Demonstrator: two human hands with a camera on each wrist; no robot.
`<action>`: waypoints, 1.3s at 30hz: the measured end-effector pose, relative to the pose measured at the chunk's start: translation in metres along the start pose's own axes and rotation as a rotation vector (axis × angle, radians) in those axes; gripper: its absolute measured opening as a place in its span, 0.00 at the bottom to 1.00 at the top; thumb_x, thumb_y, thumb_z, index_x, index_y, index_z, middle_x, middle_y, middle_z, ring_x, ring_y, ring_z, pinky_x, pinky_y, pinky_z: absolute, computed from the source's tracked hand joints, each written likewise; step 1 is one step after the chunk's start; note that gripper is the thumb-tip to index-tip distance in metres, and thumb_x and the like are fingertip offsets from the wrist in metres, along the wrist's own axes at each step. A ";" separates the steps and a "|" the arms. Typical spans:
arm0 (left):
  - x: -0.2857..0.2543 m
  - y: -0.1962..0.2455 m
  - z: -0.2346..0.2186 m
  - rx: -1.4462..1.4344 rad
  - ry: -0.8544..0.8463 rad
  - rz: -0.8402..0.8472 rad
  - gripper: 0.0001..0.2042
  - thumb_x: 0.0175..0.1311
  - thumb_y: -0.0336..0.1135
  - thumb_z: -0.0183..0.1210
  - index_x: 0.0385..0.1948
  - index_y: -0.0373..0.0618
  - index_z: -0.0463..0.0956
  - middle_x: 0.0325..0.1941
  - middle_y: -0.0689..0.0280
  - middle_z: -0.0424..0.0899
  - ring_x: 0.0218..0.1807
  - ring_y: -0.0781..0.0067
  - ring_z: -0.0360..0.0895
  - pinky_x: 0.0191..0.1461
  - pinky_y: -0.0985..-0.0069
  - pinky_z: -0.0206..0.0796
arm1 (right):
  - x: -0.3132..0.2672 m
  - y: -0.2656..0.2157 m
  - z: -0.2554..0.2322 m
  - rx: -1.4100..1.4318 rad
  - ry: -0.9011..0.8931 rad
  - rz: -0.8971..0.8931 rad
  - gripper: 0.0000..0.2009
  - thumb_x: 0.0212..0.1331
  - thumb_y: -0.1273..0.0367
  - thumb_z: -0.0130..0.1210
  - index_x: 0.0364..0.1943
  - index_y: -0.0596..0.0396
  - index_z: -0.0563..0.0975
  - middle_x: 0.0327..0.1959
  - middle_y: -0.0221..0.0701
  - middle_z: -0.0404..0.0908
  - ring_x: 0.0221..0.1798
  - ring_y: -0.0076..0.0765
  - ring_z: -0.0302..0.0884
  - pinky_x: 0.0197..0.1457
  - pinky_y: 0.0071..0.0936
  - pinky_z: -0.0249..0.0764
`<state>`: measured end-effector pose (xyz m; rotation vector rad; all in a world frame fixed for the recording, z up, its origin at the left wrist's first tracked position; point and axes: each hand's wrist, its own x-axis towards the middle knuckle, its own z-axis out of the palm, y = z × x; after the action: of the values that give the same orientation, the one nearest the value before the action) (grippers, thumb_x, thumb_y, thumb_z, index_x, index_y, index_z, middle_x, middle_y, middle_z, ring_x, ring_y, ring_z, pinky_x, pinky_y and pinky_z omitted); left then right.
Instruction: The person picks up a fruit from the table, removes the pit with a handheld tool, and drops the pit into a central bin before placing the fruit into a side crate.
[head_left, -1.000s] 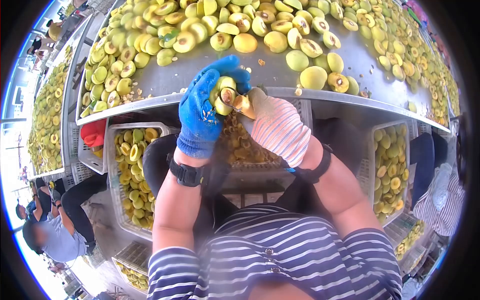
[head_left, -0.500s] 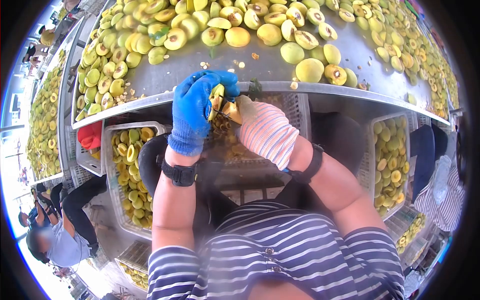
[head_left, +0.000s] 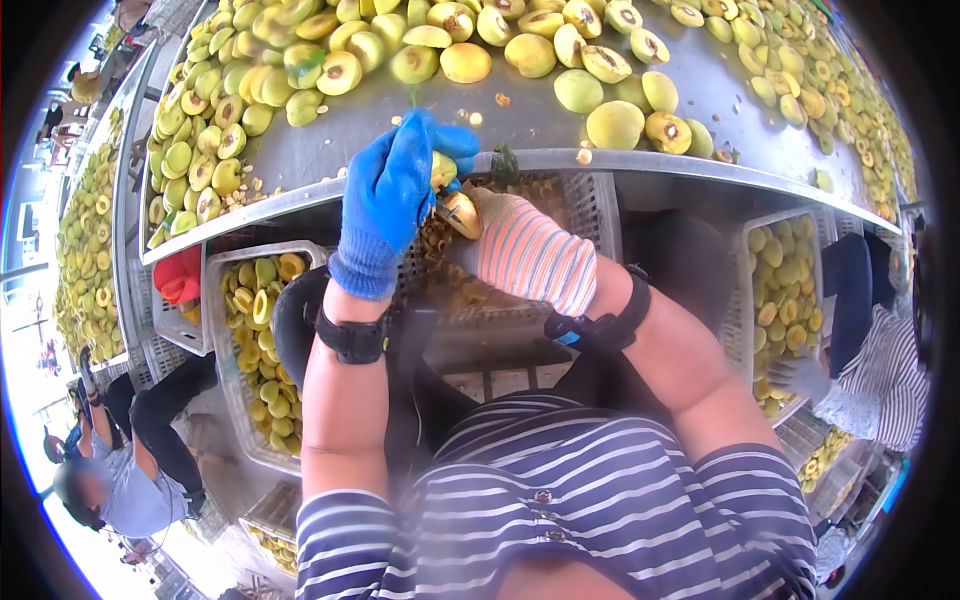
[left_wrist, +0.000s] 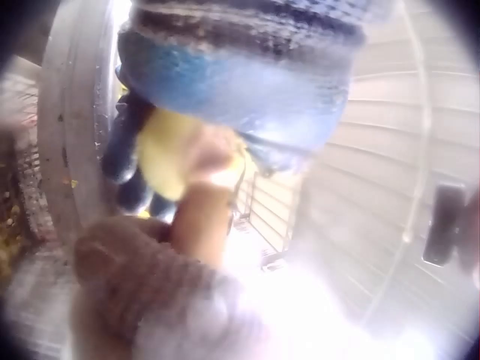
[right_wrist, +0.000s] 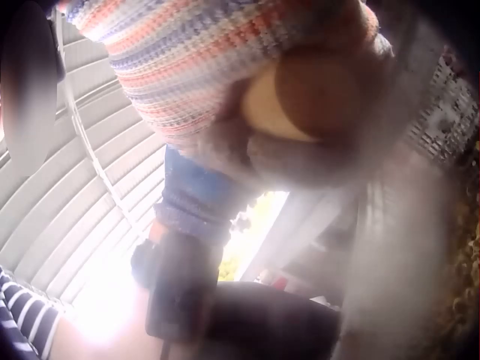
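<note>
My left hand [head_left: 385, 200], in a blue coated glove, grips a yellow-green stone fruit half [head_left: 442, 172], its fingers curled round the far side. In the left wrist view, the fruit's brownish middle faces a pitting tool [left_wrist: 201, 225] with a thick wooden handle. My right hand [head_left: 530, 250], in a striped knit glove, holds that handle in its curled fingers, close against the left hand. The handle's round end shows in the right wrist view. Glare and blur hide most of the tool's tip. Both hands are just in front of the metal table's edge, over a crate [head_left: 592, 215] of brown pits.
Many halved fruits [head_left: 340, 72] heap on the metal table [head_left: 400, 118], with small bits scattered near its raised edge. Crates of fruit halves stand left [head_left: 268, 350] and right [head_left: 780, 290] of my legs. Other people sit nearby, one with a gloved hand [head_left: 800, 378] at the right crate.
Both hands have shifted slightly left. The left hand has turned, so less of the fruit's cut face shows, and the tool handle has rotated. A neighbour's gloved hand has appeared at the right crate.
</note>
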<state>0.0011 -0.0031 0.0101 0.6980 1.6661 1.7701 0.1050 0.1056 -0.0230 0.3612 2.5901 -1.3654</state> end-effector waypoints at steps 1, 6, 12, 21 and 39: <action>0.000 0.000 0.000 0.011 0.028 0.089 0.20 0.77 0.42 0.45 0.41 0.34 0.81 0.38 0.60 0.85 0.40 0.74 0.81 0.49 0.76 0.72 | -0.001 -0.007 -0.007 0.051 -0.056 0.055 0.15 0.54 0.67 0.55 0.43 0.62 0.77 0.37 0.49 0.83 0.43 0.55 0.82 0.47 0.43 0.76; -0.006 -0.010 0.013 -0.137 0.209 0.202 0.21 0.76 0.44 0.46 0.37 0.33 0.82 0.34 0.61 0.85 0.35 0.74 0.81 0.45 0.77 0.72 | -0.005 -0.006 -0.004 0.153 -0.022 -0.109 0.14 0.52 0.66 0.55 0.40 0.60 0.79 0.31 0.45 0.83 0.35 0.51 0.82 0.40 0.39 0.77; 0.004 -0.001 0.008 -0.036 0.145 -0.021 0.27 0.75 0.50 0.45 0.28 0.34 0.82 0.27 0.60 0.85 0.30 0.72 0.80 0.41 0.75 0.72 | -0.006 0.000 -0.005 -0.034 -0.069 -0.331 0.09 0.51 0.67 0.57 0.35 0.55 0.80 0.31 0.41 0.84 0.35 0.48 0.82 0.40 0.36 0.77; 0.009 0.006 0.006 -0.046 -0.063 -0.152 0.27 0.74 0.53 0.46 0.32 0.33 0.80 0.29 0.56 0.84 0.28 0.66 0.81 0.41 0.70 0.75 | -0.012 -0.018 -0.015 0.307 -0.246 0.021 0.08 0.52 0.66 0.61 0.33 0.55 0.80 0.26 0.35 0.83 0.30 0.42 0.80 0.36 0.33 0.74; -0.055 0.033 0.011 -0.057 0.281 0.136 0.27 0.77 0.52 0.41 0.35 0.36 0.82 0.32 0.59 0.85 0.34 0.70 0.81 0.48 0.75 0.72 | -0.066 -0.027 -0.074 0.293 -0.285 0.142 0.14 0.48 0.65 0.66 0.36 0.55 0.78 0.19 0.28 0.75 0.21 0.26 0.70 0.26 0.27 0.67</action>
<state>0.0435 -0.0369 0.0450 0.5696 1.7754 2.0831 0.1556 0.1439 0.0571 0.3562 2.1017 -1.6150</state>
